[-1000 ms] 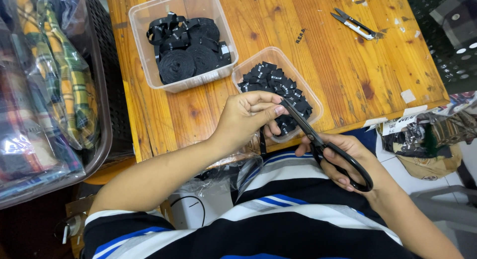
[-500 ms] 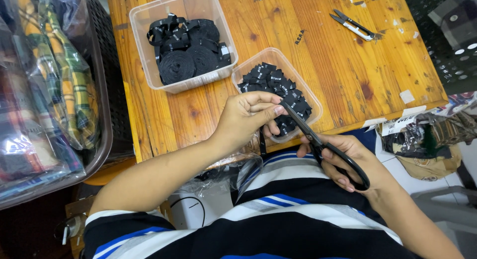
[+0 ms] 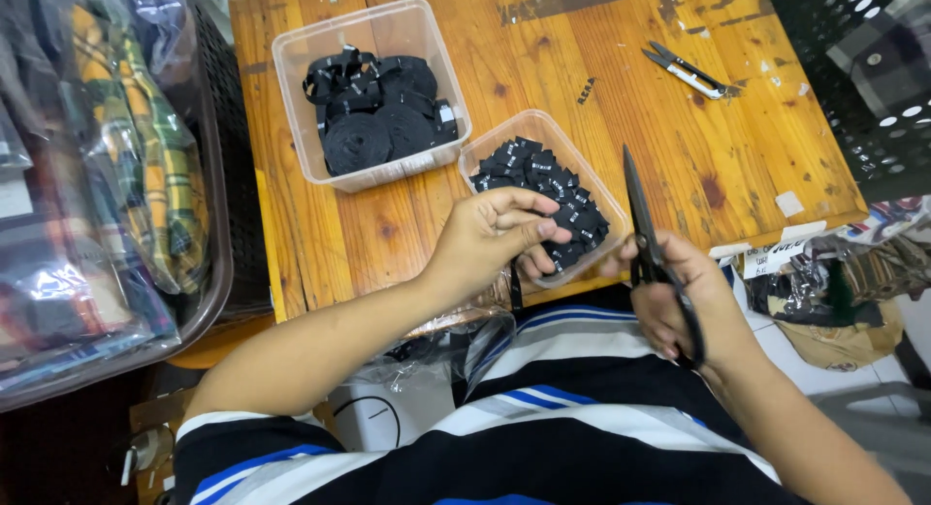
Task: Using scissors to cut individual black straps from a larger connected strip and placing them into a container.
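Note:
My left hand [image 3: 490, 236] hovers at the near rim of a small clear tub [image 3: 582, 171] filled with cut black label pieces. Its fingers pinch a narrow black ribbon strip [image 3: 515, 287] that hangs down past the table edge. My right hand [image 3: 669, 292] grips black scissors [image 3: 642, 224] just right of that tub, blades together and pointing up and away from me. A gap separates the scissors from my left hand.
A larger clear tub [image 3: 291, 54] behind holds rolls of black ribbon. Metal thread snips [image 3: 689, 71] and a small black scrap [image 3: 586, 90] lie on the wooden table [image 3: 621, 49]. A bin of plaid fabric [image 3: 145, 175] stands left, a black crate [image 3: 863, 69] right, plastic bags [image 3: 834, 272] below it.
The scissors were angled in against my left fingers; my right hand has drawn them away to the right and swung the blades upright. My left hand stays at the small tub.

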